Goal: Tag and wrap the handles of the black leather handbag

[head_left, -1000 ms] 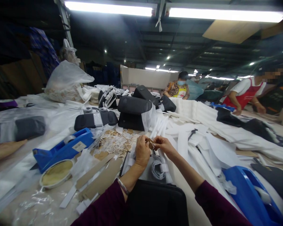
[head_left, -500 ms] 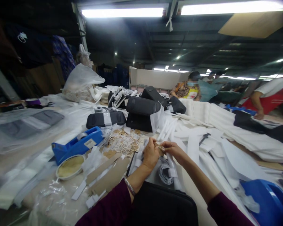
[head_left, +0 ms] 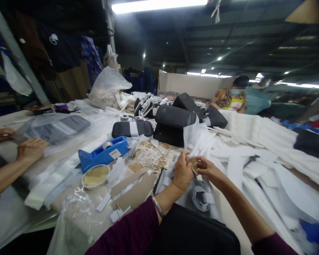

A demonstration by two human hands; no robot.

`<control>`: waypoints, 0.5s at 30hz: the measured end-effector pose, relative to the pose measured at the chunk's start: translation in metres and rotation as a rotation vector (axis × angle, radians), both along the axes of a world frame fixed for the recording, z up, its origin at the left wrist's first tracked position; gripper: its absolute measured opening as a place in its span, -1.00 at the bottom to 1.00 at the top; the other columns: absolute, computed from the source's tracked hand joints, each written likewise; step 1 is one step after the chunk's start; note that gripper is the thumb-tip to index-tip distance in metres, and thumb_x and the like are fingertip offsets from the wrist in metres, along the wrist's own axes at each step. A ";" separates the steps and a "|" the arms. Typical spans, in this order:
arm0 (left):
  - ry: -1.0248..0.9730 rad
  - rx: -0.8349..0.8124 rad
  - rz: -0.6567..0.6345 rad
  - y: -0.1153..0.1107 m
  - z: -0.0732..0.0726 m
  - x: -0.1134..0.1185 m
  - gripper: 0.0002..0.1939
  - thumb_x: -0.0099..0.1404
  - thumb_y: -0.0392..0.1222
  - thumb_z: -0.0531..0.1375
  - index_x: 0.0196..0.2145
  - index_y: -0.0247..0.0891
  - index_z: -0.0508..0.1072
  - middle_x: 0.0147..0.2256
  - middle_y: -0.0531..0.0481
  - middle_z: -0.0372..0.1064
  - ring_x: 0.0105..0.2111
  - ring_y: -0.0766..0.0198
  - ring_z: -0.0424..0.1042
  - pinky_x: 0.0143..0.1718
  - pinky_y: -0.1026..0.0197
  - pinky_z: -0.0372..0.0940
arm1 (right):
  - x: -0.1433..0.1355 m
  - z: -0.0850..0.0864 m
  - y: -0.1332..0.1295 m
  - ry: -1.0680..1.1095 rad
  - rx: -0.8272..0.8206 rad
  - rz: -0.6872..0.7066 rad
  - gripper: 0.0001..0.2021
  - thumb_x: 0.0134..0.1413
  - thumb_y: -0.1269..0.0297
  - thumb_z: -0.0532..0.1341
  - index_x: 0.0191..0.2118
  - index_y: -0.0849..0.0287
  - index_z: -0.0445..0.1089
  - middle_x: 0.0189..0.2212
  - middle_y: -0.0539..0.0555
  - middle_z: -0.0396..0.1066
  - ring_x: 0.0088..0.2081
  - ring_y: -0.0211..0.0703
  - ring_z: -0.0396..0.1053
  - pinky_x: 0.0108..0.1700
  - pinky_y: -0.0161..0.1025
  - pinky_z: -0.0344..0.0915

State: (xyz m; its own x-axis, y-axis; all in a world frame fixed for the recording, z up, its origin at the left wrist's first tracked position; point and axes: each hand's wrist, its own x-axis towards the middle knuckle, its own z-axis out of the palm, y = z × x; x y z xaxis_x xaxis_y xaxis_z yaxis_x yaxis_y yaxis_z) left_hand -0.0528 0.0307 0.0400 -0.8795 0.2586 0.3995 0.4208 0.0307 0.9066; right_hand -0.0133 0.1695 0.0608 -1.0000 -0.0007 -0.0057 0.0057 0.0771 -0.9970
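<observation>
My left hand point(head_left: 183, 173) and my right hand point(head_left: 209, 170) meet above an open black case. Between their fingertips is a small brown cardboard tag point(head_left: 192, 162), pinched from both sides; pale string shows near it, partly hidden by the fingers. Below them, inside the black case point(head_left: 199, 235), lies a coiled grey cable point(head_left: 200, 199) with a white wrap. Clear plastic packing sits beside the cable. To the left of my left hand is a loose heap of stringed tags point(head_left: 151, 156).
A blue tape dispenser point(head_left: 103, 154) and a round, yellowish-bottomed dish point(head_left: 95, 176) stand on the left. Black cases point(head_left: 175, 116) are stacked behind. White foam sheets point(head_left: 255, 129) cover the right side. At far left, a co-worker's hands point(head_left: 32, 148) touch a bagged grey case point(head_left: 61, 129).
The view has swung left, so things sit further right in it. A co-worker's hands have come into sight at the left. My hands stay together, and the brown tag shows more clearly.
</observation>
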 end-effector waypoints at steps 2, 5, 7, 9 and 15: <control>0.029 0.019 -0.038 0.000 0.003 0.000 -0.61 0.10 -0.50 0.09 -0.11 -0.19 0.28 -0.20 -0.01 0.37 -0.16 0.26 0.38 -0.04 0.20 0.26 | 0.004 0.006 -0.001 -0.020 0.074 0.047 -0.63 -0.26 0.27 0.39 -0.22 0.24 0.41 -0.41 0.02 0.43 -0.38 -0.23 0.30 -0.33 -0.30 0.20; 0.009 0.062 -0.065 0.002 0.002 -0.003 -0.78 0.27 -0.35 0.06 -0.11 -0.22 0.27 -0.22 -0.03 0.38 -0.23 0.28 0.40 -0.11 0.21 0.30 | 0.004 0.001 0.005 -0.049 0.101 -0.056 -0.72 -0.21 0.21 0.37 -0.36 0.30 0.47 -0.50 0.03 0.43 -0.45 -0.24 0.30 -0.34 -0.29 0.21; -0.038 0.011 -0.067 0.004 -0.003 -0.006 -0.80 0.33 -0.33 -0.03 -0.10 -0.23 0.25 -0.23 -0.04 0.39 -0.29 0.30 0.41 -0.14 0.20 0.32 | 0.003 -0.012 0.012 -0.116 -0.040 -0.221 -0.75 -0.24 0.28 0.38 -0.36 0.31 0.49 -0.50 0.05 0.46 -0.46 -0.22 0.33 -0.33 -0.28 0.25; -0.056 -0.123 -0.087 0.007 -0.010 -0.009 -0.73 0.29 -0.43 -0.06 -0.09 -0.24 0.24 -0.20 -0.06 0.42 -0.32 0.32 0.42 -0.12 0.20 0.31 | 0.002 -0.027 0.020 -0.204 -0.219 -0.363 -0.76 -0.26 0.36 0.35 -0.33 0.29 0.49 -0.45 0.08 0.49 -0.44 -0.18 0.38 -0.31 -0.25 0.30; 0.074 -0.419 -0.202 0.010 -0.023 -0.011 -0.54 0.13 -0.58 -0.05 -0.05 -0.30 0.30 -0.15 -0.11 0.44 -0.13 0.25 0.40 -0.02 0.20 0.25 | 0.016 -0.053 0.032 -0.226 -0.369 -0.442 -0.83 -0.23 0.46 0.29 -0.38 0.26 0.47 -0.46 0.10 0.51 -0.47 -0.21 0.42 -0.38 -0.31 0.35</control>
